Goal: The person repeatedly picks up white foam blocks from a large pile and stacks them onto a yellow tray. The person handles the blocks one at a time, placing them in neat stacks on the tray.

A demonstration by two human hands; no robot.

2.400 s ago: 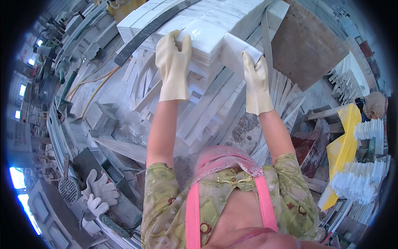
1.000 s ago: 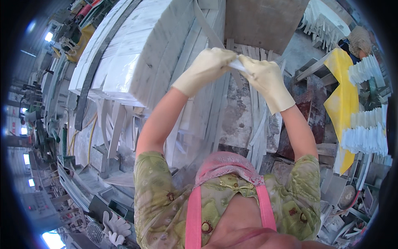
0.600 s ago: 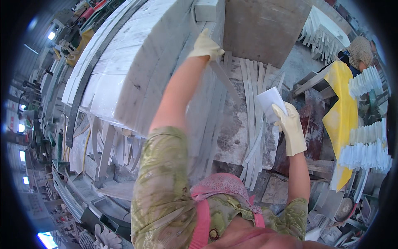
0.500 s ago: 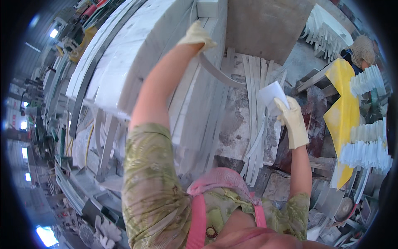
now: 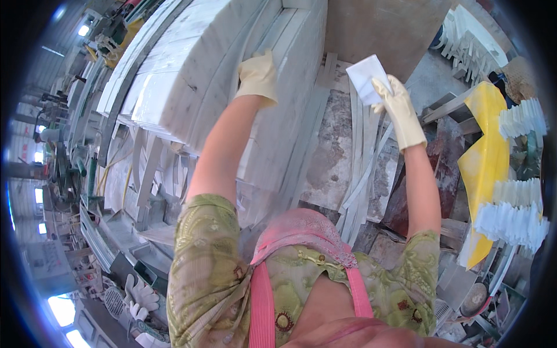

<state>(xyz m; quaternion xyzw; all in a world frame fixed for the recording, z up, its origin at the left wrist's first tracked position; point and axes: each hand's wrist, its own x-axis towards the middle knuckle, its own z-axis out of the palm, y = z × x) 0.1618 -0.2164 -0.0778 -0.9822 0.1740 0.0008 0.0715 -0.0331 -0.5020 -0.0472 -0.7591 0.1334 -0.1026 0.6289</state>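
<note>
My left hand (image 5: pixel 257 75), in a cream rubber glove, is closed low against the ledge beside the big stack of white, grey-veined stone slabs (image 5: pixel 191 81). Whatever its fingers grip is hidden behind the glove. My right hand (image 5: pixel 399 107), gloved the same way, pinches a small white rectangular tile (image 5: pixel 364 77) by its lower right edge. The tile is raised and tilted above long pale stone strips (image 5: pixel 361 156) lying on a dusty, stained surface.
A large brown board (image 5: pixel 383 29) stands at the far side. To the right, a yellow sheet (image 5: pixel 486 151) lies beside bundles of thin white pieces (image 5: pixel 513 217). Another person (image 5: pixel 518 78) is at the far right. White gloves (image 5: pixel 141 296) lie at the lower left.
My left hand has come nearer and slightly left; the curved grey strip that hung by it no longer shows there. My right hand has lifted the tile farther away from me.
</note>
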